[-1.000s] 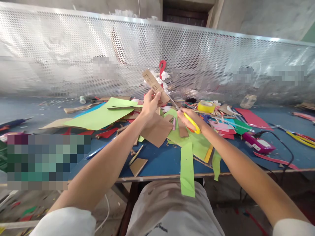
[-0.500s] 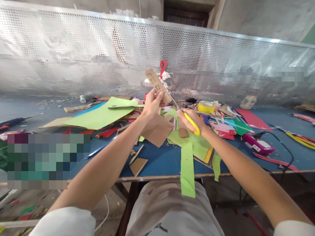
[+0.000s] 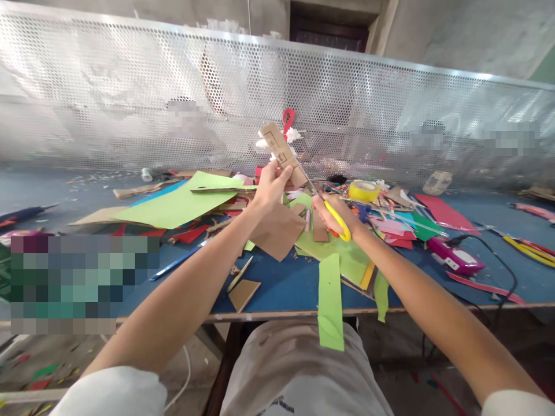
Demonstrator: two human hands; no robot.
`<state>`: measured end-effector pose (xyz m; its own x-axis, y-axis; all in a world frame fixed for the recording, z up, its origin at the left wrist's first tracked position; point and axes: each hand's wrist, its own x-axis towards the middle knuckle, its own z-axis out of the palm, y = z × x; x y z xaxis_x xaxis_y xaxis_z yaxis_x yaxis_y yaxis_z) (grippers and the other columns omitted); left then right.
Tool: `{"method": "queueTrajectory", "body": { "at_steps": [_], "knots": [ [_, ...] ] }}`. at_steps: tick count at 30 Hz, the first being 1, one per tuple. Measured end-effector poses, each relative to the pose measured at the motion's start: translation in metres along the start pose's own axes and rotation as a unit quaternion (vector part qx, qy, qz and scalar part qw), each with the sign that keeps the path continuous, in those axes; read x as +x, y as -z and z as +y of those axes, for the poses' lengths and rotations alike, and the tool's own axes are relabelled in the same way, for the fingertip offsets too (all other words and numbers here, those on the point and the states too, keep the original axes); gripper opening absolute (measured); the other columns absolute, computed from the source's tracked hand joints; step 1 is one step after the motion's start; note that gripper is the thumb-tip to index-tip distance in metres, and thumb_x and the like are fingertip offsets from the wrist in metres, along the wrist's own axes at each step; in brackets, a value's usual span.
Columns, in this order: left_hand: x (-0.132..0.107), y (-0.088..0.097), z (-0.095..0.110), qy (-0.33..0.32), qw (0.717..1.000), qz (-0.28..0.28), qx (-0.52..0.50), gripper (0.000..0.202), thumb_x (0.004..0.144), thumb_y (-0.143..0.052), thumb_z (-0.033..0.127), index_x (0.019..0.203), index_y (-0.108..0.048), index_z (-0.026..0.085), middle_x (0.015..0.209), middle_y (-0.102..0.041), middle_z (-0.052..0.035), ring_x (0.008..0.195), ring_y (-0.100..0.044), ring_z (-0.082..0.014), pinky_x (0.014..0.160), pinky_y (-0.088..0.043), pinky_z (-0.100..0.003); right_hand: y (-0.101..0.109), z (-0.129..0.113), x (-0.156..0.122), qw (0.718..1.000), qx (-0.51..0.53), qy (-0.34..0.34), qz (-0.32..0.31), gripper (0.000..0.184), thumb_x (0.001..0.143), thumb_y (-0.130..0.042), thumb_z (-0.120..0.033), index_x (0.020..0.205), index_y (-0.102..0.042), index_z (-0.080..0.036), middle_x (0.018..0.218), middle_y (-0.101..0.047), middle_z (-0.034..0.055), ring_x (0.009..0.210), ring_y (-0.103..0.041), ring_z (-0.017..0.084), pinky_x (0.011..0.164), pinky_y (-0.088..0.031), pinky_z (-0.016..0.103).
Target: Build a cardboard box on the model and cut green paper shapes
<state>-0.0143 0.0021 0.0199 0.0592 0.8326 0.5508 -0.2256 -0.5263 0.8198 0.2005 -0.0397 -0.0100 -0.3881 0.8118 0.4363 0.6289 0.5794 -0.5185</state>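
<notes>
My left hand [image 3: 272,188] pinches a brown cardboard strip [image 3: 280,147] with printed marks, held up and tilted above the table. In my right hand [image 3: 337,214] are scissors [image 3: 340,221] with yellow handles. Their blades meet the lower right edge of the strip; how far they are apart is too small to tell. Below the hands lie a brown cardboard piece [image 3: 280,231] and light green paper [image 3: 347,260]. A light green paper strip [image 3: 330,294] hangs over the table's front edge.
A large light green sheet [image 3: 182,202] lies left. Yellow tape [image 3: 363,190], red paper [image 3: 448,211], a purple power socket [image 3: 457,257] with a black cable and yellow-handled pliers [image 3: 529,248] lie right. A perforated metal screen [image 3: 130,98] stands along the back.
The cardboard strip and my left hand have shifted slightly right and down in view. The scissors stay at its lower right edge.
</notes>
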Motion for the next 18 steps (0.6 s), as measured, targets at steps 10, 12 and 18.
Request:
{"method": "queueTrajectory", "body": {
  "at_steps": [10,12,18],
  "knots": [
    [0.001,0.000,-0.001,-0.003,1.000,0.001,-0.014,0.020,0.095,-0.072,0.033,0.106,-0.062,0.019,0.092,-0.079,-0.0077,0.093,-0.081,-0.0245,0.088,-0.069,-0.043,-0.004,-0.012,-0.003,0.999,-0.017,0.001,0.046,0.068,0.105,-0.026,-0.081,0.082,-0.054,-0.023,0.067,-0.060,0.0021,0.062,-0.058,0.018,0.063,-0.038,0.031],
    [0.002,0.002,-0.002,-0.002,1.000,0.001,-0.014,0.019,0.095,-0.072,0.033,0.104,-0.062,0.020,0.092,-0.079,-0.0074,0.093,-0.081,-0.0243,0.088,-0.069,-0.043,-0.004,-0.014,-0.003,0.999,-0.013,0.003,0.040,0.068,0.104,-0.025,-0.082,0.083,-0.053,-0.023,0.066,-0.060,0.0020,0.062,-0.058,0.018,0.063,-0.039,0.031],
    [0.002,0.001,-0.003,0.015,1.000,-0.017,-0.004,0.022,0.094,-0.073,0.032,0.109,-0.064,0.018,0.087,-0.078,-0.0069,0.088,-0.081,-0.0249,0.084,-0.069,-0.042,-0.005,-0.008,0.000,1.000,-0.014,-0.001,0.018,0.074,0.102,-0.020,-0.086,0.082,-0.053,-0.023,0.064,-0.058,0.0030,0.064,-0.059,0.020,0.063,-0.039,0.031]
  ]
}}
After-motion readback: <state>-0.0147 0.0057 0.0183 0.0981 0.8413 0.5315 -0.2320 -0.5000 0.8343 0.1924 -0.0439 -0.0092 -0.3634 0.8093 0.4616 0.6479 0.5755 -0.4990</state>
